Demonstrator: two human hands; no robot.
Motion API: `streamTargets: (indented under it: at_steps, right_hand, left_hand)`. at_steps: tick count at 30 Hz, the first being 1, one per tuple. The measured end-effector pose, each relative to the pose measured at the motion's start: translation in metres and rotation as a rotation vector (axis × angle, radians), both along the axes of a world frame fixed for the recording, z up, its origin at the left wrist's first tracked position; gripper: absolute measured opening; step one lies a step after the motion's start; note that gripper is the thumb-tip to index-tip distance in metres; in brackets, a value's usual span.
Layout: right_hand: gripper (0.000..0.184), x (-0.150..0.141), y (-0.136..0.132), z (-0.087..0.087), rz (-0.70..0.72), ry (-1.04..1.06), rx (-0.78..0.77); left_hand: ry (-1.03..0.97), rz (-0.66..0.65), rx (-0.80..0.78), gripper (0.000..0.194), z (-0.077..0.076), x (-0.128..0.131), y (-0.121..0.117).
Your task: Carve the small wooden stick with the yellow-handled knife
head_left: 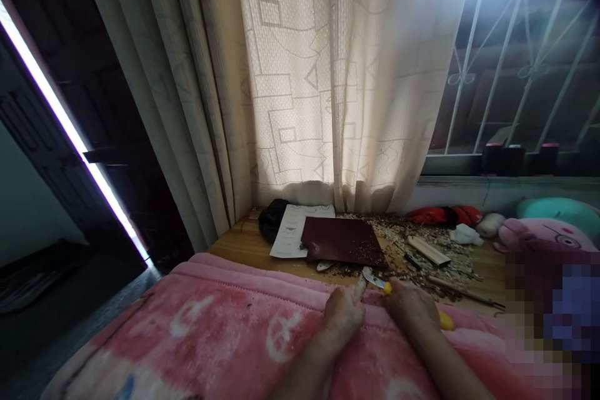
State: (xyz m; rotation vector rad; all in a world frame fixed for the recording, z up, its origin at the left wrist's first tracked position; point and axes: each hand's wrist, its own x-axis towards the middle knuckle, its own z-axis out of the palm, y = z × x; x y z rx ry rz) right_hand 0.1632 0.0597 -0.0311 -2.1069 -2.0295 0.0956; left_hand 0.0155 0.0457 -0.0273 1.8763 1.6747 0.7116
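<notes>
My left hand [343, 311] is closed around a short pale piece of wood [360, 289], which points up and away from me. In my right hand [412, 303] is a knife [374, 279] with a yellow handle; the handle's end sticks out behind the hand. The blade points left and meets or overlaps the upper end of the wood; whether it cuts in, I cannot tell. Both hands are above the near edge of the wooden table [244, 249], over a pink blanket [225, 325].
Ahead lie a dark red folder [344, 240], white printed sheets [293, 231] and a black bag [272, 220]. Wood shavings [454, 262] cover the right side, with a pale wooden block [429, 251] and a thin stick [464, 290]. Farther right are crumpled tissue [465, 235] and a pink plush toy [539, 234].
</notes>
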Motion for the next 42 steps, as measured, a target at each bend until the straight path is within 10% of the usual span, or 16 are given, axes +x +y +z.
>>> streamTargets:
  at_steps: [10, 42]
  right_hand:
    - [0.020, -0.001, 0.000, 0.002, 0.012, 0.003, 0.004]
    - [0.017, 0.015, 0.004, 0.007, -0.142, 0.027, 0.022]
  left_hand:
    - [0.305, -0.010, -0.047, 0.026, 0.004, 0.001, -0.002]
    - [0.178, 0.043, -0.022, 0.033, -0.004, -0.002, 0.006]
